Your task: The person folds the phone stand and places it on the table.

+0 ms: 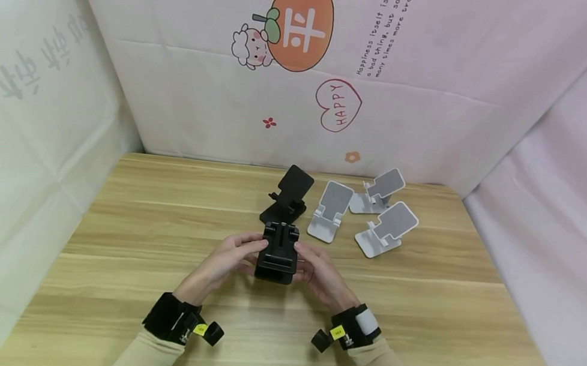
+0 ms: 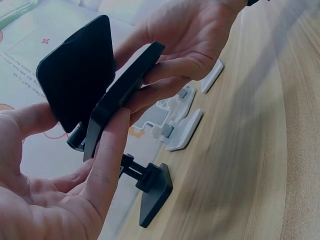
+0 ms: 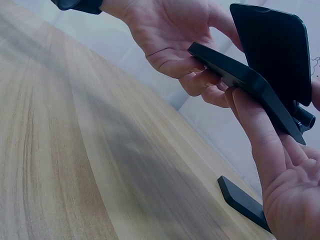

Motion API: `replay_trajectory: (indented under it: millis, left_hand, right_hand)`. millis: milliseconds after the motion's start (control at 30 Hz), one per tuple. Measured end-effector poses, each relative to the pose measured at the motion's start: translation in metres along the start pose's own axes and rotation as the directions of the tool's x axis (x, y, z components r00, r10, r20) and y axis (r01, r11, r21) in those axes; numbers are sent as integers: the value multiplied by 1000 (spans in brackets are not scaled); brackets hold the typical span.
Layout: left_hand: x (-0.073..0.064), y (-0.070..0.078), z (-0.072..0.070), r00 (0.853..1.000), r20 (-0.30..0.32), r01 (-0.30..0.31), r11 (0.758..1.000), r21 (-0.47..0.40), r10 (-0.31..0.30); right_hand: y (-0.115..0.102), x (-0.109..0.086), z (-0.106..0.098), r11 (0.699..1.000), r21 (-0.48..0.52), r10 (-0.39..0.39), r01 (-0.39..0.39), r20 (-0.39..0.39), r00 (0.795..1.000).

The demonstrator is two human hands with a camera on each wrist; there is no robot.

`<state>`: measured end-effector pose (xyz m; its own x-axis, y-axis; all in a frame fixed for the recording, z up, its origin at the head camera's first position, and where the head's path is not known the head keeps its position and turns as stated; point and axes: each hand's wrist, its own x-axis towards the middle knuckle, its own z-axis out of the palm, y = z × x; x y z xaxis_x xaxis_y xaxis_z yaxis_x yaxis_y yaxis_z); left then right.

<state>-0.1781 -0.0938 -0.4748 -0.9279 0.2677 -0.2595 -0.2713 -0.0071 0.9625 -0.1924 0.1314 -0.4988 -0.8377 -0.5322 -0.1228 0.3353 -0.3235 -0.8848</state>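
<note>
Between both hands is a black folding phone stand [image 1: 277, 253], held up above the table's middle. Its plate and base are tilted toward each other in a narrow V, joined at a hinge, as the left wrist view shows. My left hand [image 1: 227, 258] grips its left side, thumb on the plate and fingers under the base. On the opposite side my right hand [image 1: 323, 275] grips it likewise, its fingers [image 3: 250, 112] beneath the base. Just beyond the held stand, a second black phone stand [image 1: 293, 189] stands unfolded on the table.
Right of the black stand, a white phone stand [image 1: 331, 208] with a grey pad stands unfolded. Two more, a rear white stand [image 1: 384, 186] and a front white stand [image 1: 389, 227], are farther right. The wooden table [image 1: 160, 210] meets a printed cloth backdrop [image 1: 190, 87] behind.
</note>
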Motion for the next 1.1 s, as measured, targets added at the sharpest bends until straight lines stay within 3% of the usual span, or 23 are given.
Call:
replay_trajectory:
  millis: [633, 800, 1100]
  left_hand:
    - [-1, -3, -2, 999, 36, -24, 1000, -4, 24]
    - [-2, -3, 0, 1000, 16, -16, 1000, -3, 16]
    - [0, -9, -2, 999, 35, -25, 1000, 4, 24]
  right_hand:
    - [3, 2, -3, 999, -25, 24, -24, 1, 1000]
    - [6, 2, -4, 999, -43, 23, -23, -8, 1000]
    - [11, 4, -7, 995, -103, 1, 1, 15, 1000]
